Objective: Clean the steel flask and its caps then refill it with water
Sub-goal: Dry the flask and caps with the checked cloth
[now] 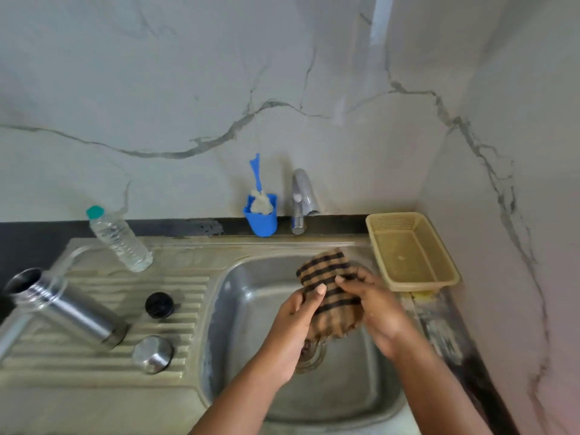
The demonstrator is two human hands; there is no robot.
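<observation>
The steel flask (67, 306) stands open-mouthed on the ribbed drainboard at the left, leaning in the wide-angle view. Its black inner cap (159, 305) and steel outer cap (153, 354) lie on the drainboard beside it. Over the sink basin (251, 309), my left hand (295, 321) and my right hand (373, 306) both grip a brown cloth with black stripes (329, 287), thumbs pressed on its top. A clear plastic water bottle with a green cap (117, 238) stands behind the flask.
A chrome tap (303, 199) rises at the back of the sink, with no water running. A blue holder with a brush (261, 215) sits left of it. A beige plastic basket (411, 249) rests on the right counter near the marble wall.
</observation>
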